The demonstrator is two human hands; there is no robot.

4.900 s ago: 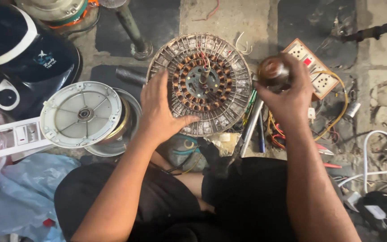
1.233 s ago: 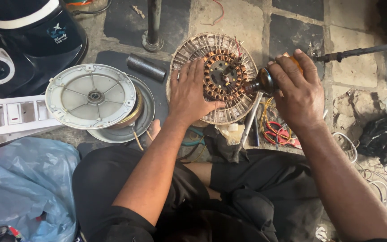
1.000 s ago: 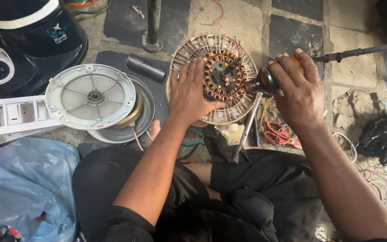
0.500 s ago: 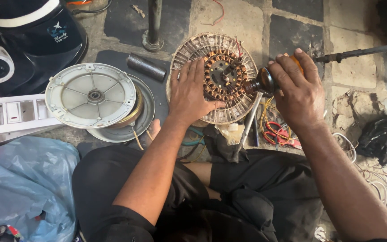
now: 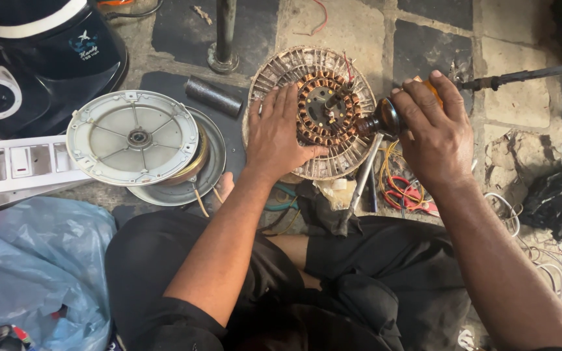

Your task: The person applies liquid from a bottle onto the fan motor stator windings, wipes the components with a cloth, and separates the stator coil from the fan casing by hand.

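A single head-worn camera looks steeply down — almost straight at the stone-tiled floor [image 5: 359,26] in front of the seated person. It sits close, so both forearms rise from the bottom edge and the black-clothed lap fills the lower frame. The view faces forward, away from the body — no second view.
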